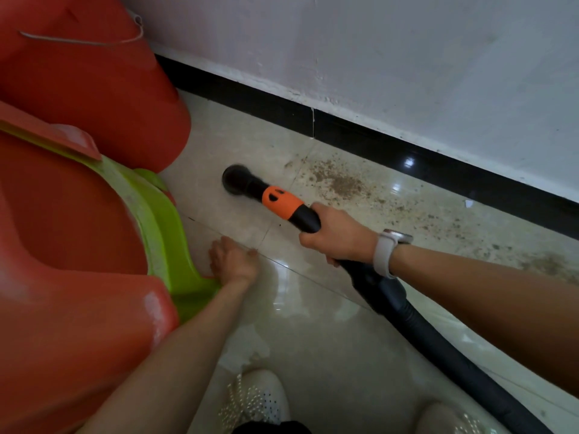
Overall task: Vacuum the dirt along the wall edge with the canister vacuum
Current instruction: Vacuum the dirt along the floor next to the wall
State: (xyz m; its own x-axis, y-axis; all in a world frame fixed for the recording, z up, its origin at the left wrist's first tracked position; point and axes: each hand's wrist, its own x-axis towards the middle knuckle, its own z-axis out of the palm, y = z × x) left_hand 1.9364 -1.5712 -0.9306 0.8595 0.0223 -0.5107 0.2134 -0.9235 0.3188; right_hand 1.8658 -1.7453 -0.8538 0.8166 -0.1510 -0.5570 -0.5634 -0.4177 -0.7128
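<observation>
A black vacuum nozzle with a round brush head (235, 180) and an orange collar (280, 202) lies low over the beige floor tiles. My right hand (336, 234) grips the black tube just behind the collar; a white watch sits on that wrist. The black hose (438, 343) runs back to the lower right. Brown dirt (341, 183) is scattered along the black skirting board (376, 142), to the right of the brush head. My left hand (233, 260) rests on the floor beside the green plastic piece, fingers bent.
Large red plastic shapes (94, 89) and a green plastic piece (169, 233) crowd the left side, close to the brush head. The white wall (407, 57) rises above the skirting. My white shoes (253, 399) show at the bottom edge.
</observation>
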